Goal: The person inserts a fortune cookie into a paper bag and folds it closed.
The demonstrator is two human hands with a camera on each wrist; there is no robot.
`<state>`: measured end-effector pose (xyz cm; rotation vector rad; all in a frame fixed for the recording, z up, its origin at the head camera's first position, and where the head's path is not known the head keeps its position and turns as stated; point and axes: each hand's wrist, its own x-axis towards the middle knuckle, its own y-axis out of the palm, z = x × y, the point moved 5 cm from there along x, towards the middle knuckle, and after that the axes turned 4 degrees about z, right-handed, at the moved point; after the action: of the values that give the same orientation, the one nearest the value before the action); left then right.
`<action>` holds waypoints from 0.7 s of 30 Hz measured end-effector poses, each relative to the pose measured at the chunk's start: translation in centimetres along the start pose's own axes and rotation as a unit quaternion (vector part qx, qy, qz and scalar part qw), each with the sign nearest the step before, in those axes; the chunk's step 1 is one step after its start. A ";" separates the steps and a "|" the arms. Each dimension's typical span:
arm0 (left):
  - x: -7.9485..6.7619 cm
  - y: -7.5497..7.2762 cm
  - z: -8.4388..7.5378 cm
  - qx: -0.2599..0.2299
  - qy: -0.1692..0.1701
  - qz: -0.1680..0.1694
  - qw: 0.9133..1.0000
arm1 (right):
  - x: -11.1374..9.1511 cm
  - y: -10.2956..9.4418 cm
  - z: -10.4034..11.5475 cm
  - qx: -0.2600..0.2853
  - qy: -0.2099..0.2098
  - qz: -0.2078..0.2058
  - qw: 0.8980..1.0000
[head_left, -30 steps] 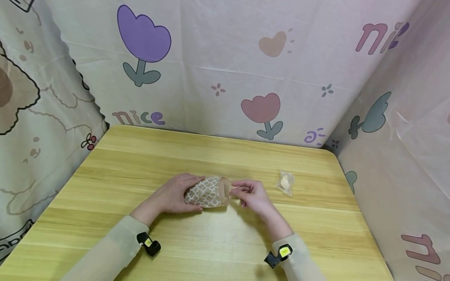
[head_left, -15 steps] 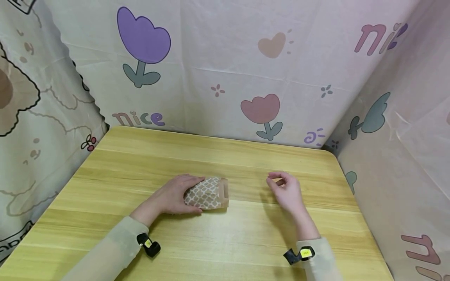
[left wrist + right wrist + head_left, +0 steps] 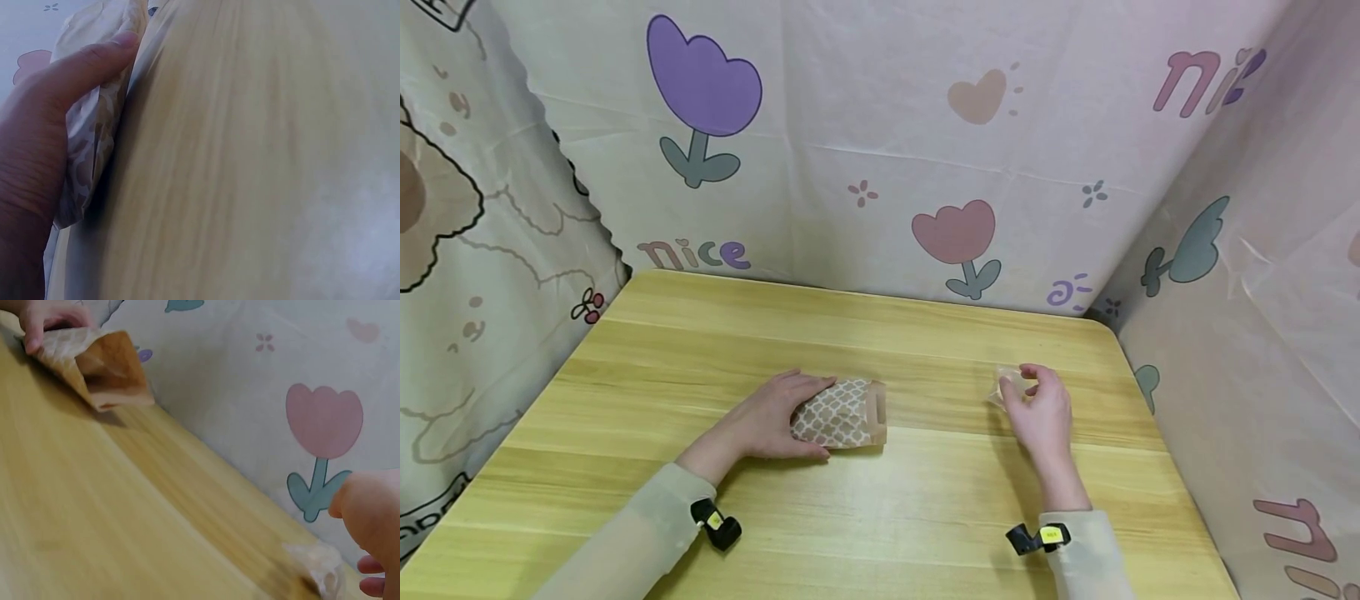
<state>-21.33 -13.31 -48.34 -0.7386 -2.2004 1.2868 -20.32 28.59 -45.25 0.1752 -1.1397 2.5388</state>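
A small brown paper bag point(image 3: 837, 414) with a white lattice print lies on its side on the table, its mouth facing right. My left hand point(image 3: 771, 419) holds the bag's closed end, thumb on the near side and fingers on the far side. In the right wrist view, the mouth of the paper bag point(image 3: 115, 369) gapes and its inside is dim. My right hand point(image 3: 1043, 412) hovers at a small clear plastic packet point(image 3: 1004, 388), thumb and fingers bent but apart. Partly covered by that hand, the packet point(image 3: 322, 569) appears beside the fingertips in the right wrist view.
The wooden table point(image 3: 880, 517) has a rounded far right corner. A printed cloth point(image 3: 850, 108) with flowers and lettering hangs behind the table and along both sides. Each sleeve cuff carries a small black camera, one on the left point(image 3: 717, 523) and one on the right point(image 3: 1037, 538).
My right hand has left the bag's mouth, where it pinched something pale, and moved right to the plastic packet. My left hand and the bag have stayed in place.
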 end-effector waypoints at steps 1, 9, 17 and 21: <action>0.0 0.0 0.0 0.000 -0.002 0.001 1.000 | 0.0 0.1 -0.2 -0.012 0.000 0.001 1.000; 0.0 0.1 0.2 -0.005 -0.006 0.008 1.000 | 0.3 1.1 -1.7 -0.091 0.046 0.064 0.993; 0.0 0.1 0.1 -0.003 -0.003 0.009 1.000 | 0.6 2.3 -2.5 -0.095 0.036 0.085 0.991; 0.0 0.1 0.1 -0.001 -0.003 0.011 1.000 | 0.7 2.3 -2.4 -0.090 -0.008 0.095 0.991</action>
<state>-21.35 -13.32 -48.44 -0.7620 -2.2054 1.2986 -21.75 29.16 -48.34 0.0433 -1.4459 2.5812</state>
